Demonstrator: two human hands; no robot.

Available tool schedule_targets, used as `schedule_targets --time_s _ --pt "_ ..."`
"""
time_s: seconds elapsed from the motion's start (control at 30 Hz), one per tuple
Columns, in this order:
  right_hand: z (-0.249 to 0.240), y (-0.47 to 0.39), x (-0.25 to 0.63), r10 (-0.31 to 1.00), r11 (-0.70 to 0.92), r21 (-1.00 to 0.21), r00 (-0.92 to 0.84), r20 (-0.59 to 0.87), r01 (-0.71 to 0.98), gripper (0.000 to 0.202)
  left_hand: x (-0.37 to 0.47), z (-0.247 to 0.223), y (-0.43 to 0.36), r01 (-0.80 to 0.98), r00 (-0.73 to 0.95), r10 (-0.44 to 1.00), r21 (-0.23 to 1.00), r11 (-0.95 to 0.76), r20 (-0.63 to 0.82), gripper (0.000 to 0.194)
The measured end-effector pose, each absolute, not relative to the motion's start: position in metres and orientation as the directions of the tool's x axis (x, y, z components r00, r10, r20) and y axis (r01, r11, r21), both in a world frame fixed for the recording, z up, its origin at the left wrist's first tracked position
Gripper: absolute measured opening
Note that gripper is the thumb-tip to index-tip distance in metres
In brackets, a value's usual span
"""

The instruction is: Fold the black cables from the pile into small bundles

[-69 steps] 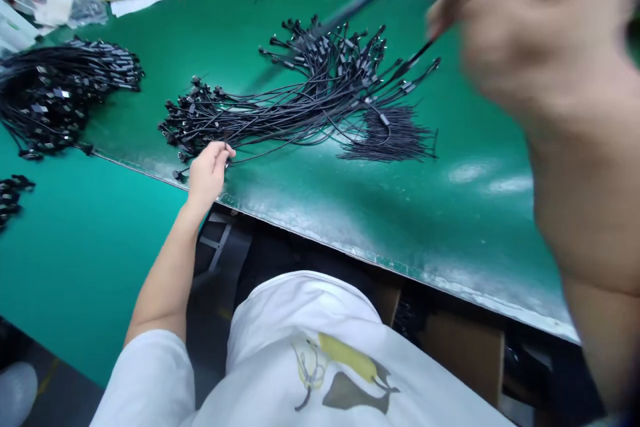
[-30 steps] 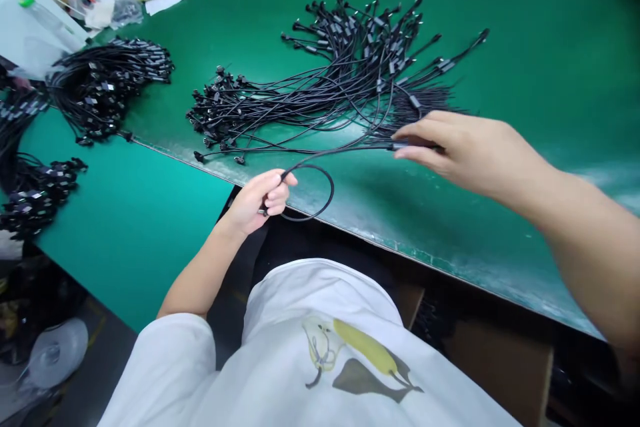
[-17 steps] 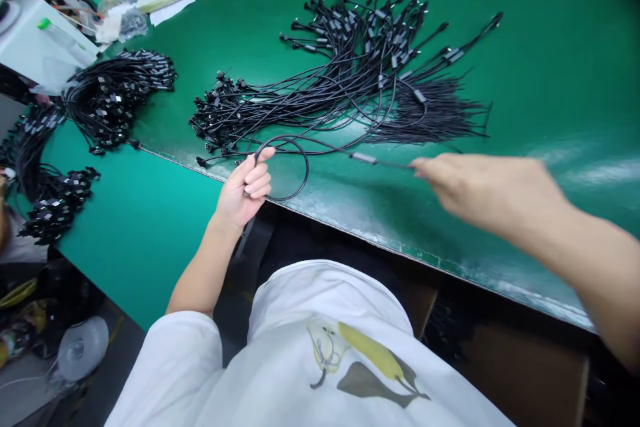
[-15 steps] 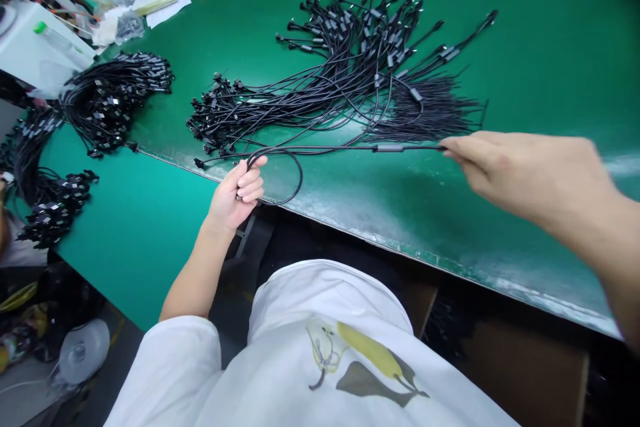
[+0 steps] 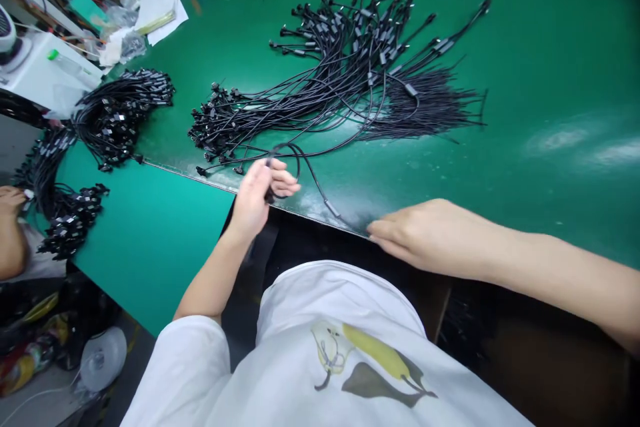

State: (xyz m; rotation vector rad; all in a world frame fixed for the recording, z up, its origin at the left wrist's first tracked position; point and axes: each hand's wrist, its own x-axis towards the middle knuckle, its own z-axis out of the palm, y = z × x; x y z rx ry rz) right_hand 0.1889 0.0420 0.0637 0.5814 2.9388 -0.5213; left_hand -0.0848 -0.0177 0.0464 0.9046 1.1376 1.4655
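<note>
the cable hangs in a loose loop between the two hands, above the near edge of the green table; it looks light and springy, soft enough to coil yet likely to open out if let go, and its smooth jacket may slide a little; the best hold is probably a pinch on the gathered loop and another just past the grey sleeve; the left hand has thumb and forefinger round the coiled part, its other fingers loosely curled; the right hand has its fingertips pressed together, seemingly on the cable's far end, though blur hides the exact grip; compared with half a second ago, the right hand is lower and closer to the left, and the cable has gone from nearly straight to slack
</note>
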Motion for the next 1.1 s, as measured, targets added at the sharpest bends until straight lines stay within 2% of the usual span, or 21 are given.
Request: schedule_targets --time_s 0.07,0.1,0.17,0.2,0.27,0.37,0.43,0.5,0.6,0.7,0.77,0.83,0.93,1.0,1.1 --pt "0.079 0.043 0.175 0.276 0.821 -0.480 -0.951 -0.140 0.309 0.031 -0.066 0.042 -0.020 -0.067 -0.048 0.998 0.997 -0.034 0.031 0.031" --pt "0.086 0.048 0.171 0.293 0.774 -0.562 -0.952 -0.091 0.292 0.032 -0.058 0.041 -0.021 0.033 0.025 0.999 0.998 -0.047 0.047 0.030" --pt "0.095 0.061 0.165 0.422 0.655 -0.701 -0.906 0.031 0.281 0.035 -0.048 0.043 -0.024 0.149 0.129 0.990 0.986 -0.070 0.051 0.028" --pt "0.095 0.068 0.164 0.498 0.586 -0.765 -0.864 0.078 0.269 0.037 -0.045 0.045 -0.025 0.137 0.155 0.987 0.988 -0.064 0.042 0.028" --pt "0.086 0.075 0.159 0.657 0.421 -0.886 -0.739 0.150 0.194 0.034 -0.043 0.049 -0.023 -0.026 0.157 0.988 1.000 -0.005 0.009 0.030" --pt "0.055 0.068 0.145 0.836 0.132 -0.988 -0.527 0.152 -0.074 0.035 -0.042 0.052 -0.017 -0.349 0.114 0.990 0.929 0.122 -0.087 0.031" --pt "0.035 0.056 0.135 0.867 -0.101 -0.971 -0.497 0.022 -0.219 0.041 -0.039 0.048 -0.015 -0.464 0.140 0.977 0.861 0.208 -0.161 0.031" --pt "0.025 0.046 0.128 0.840 -0.327 -0.899 -0.526 -0.135 -0.292 0.044 -0.034 0.040 -0.016 -0.486 0.203 0.956 0.826 0.286 -0.211 0.030" --pt "0.026 0.040 0.124 0.823 -0.495 -0.774 -0.498 -0.272 -0.395 0.049 -0.024 0.025 -0.023 -0.440 0.234 0.935 0.828 0.348 -0.268 0.036" --pt "0.033 0.040 0.122 0.833 -0.520 -0.715 -0.462 -0.303 -0.468 0.052 -0.015 0.014 -0.029 -0.388 0.162 0.948 0.866 0.316 -0.273 0.046" --pt "0.035 0.036 0.120 0.869 -0.467 -0.718 -0.418 -0.266 -0.515 0.051 -0.014 0.010 -0.031 -0.316 0.122 0.966 0.913 0.257 -0.230 0.051" --pt "0.036 0.028 0.118 0.890 -0.417 -0.744 -0.400 -0.218 -0.522 0.048 -0.015 0.008 -0.031 -0.170 0.107 0.977 0.964 0.202 -0.186 0.053" --pt "0.037 0.019 0.115 0.860 -0.444 -0.774 -0.457 -0.227 -0.451 0.052 -0.016 0.005 -0.034 0.058 0.165 0.969 0.983 0.176 -0.183 0.055" --pt "0.036 0.018 0.114 0.858 -0.451 -0.775 -0.455 -0.240 -0.443 0.051 -0.014 0.002 -0.038 0.045 0.270 0.934 0.972 0.231 -0.235 0.056" --pt "0.035 0.024 0.112 0.885 -0.409 -0.767 -0.420 -0.202 -0.494 0.053 -0.007 -0.004 -0.045 -0.145 0.379 0.876 0.916 0.374 -0.298 0.055"
